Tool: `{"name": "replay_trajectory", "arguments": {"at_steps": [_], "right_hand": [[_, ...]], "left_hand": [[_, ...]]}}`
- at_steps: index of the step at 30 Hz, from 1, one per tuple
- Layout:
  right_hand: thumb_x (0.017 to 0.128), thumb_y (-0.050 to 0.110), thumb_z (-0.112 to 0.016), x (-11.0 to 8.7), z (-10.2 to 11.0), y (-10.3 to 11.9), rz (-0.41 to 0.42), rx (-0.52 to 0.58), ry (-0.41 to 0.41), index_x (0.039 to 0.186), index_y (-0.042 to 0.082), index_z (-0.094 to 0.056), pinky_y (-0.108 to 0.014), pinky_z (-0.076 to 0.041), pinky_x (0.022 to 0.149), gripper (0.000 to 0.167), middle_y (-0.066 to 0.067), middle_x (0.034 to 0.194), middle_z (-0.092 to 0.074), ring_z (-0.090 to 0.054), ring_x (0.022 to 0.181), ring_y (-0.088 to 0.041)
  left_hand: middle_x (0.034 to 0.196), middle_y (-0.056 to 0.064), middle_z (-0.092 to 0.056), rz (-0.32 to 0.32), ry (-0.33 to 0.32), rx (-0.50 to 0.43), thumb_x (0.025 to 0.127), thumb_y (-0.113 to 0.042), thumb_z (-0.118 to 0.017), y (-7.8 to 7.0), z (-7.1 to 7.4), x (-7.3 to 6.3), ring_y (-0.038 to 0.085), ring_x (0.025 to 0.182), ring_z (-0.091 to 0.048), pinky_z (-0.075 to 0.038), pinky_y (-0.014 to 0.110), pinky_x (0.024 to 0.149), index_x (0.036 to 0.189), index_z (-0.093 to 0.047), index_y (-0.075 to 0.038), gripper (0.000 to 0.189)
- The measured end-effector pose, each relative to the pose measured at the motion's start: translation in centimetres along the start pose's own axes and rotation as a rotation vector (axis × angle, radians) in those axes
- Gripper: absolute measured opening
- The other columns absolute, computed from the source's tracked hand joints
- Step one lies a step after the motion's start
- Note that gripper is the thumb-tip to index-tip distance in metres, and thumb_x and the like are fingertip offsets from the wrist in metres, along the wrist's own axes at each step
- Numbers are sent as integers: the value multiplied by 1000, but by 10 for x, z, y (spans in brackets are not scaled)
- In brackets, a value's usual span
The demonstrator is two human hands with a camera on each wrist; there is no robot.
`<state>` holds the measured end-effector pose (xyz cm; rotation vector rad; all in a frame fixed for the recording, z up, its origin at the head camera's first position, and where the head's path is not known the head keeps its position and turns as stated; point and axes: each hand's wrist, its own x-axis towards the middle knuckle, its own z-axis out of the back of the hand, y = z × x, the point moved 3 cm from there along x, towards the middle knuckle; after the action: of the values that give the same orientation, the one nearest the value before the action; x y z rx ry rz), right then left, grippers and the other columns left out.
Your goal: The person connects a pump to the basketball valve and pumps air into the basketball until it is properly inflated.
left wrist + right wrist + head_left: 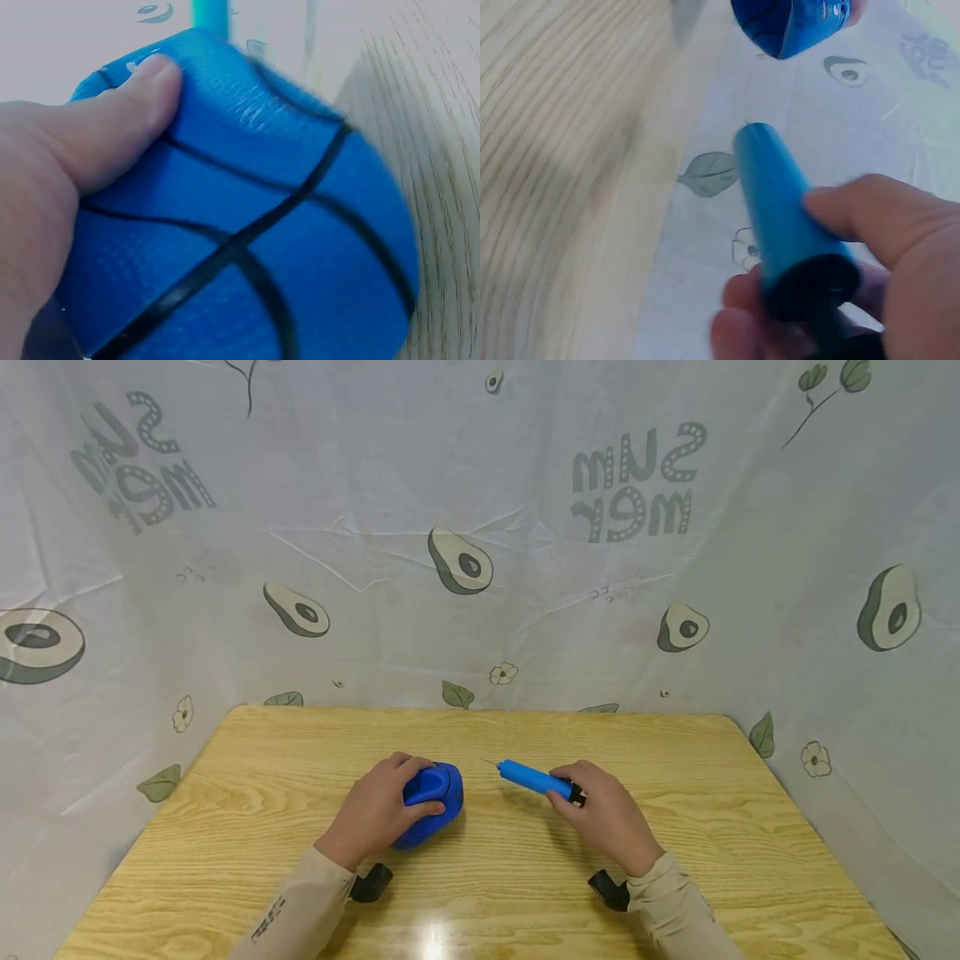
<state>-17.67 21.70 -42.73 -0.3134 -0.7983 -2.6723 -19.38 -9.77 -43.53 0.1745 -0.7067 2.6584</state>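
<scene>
My left hand (375,814) holds a blue ball (422,828) with black basketball lines. The ball is partly deflated and dented in on top. Up close in the left wrist view, the thumb presses into its soft skin. Over on the right, my right hand (606,818) grips a small blue hand pump (528,775) near its black end. A thin needle (489,763) sticks out of the pump's tip and points left at the ball, with a gap between them. The fingers wrap round the pump's rear in the right wrist view.
Under both hands lies a light wood-grain table (480,902). A pale curtain (375,485) printed with avocados and leaves hangs behind it and along the sides. Black wrist-worn pieces (371,883) show below each hand.
</scene>
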Motion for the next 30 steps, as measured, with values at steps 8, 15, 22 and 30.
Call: {"name": "replay_trajectory", "arguments": {"at_steps": [8,15,22,30], "right_hand": [[96,13,-76,-2,12,12,58,158,-123,117,15,-73,-24,-50,59,21,5,101,-65,-54,71,-9],[93,8,-78,-5,20,24,150,244,-186,117,16,-74,-26,-52,60,26,8,102,-66,-56,74,-10],[91,6,-80,-8,20,33,245,278,-160,118,18,-74,-24,-52,62,30,8,107,-67,-57,80,-8],[90,5,-81,-9,21,39,300,275,-154,120,17,-75,-22,-51,60,33,7,109,-68,-57,78,-6]], "left_hand": [[119,7,-72,-58,-168,-2,88,-33,-85,-2,6,1,28,109,-68,-59,47,90,123,-70,-12,43],[110,8,-74,-31,-226,-49,88,-38,-84,-3,14,-1,28,101,-72,-61,49,86,128,-68,-15,49],[116,6,-74,-68,-228,-1,90,-44,-80,-4,16,-1,28,107,-71,-60,50,89,136,-67,-22,52],[120,4,-70,-159,-289,-1,90,-31,-83,-6,20,-2,28,114,-67,-59,50,93,131,-71,-22,44]]}}
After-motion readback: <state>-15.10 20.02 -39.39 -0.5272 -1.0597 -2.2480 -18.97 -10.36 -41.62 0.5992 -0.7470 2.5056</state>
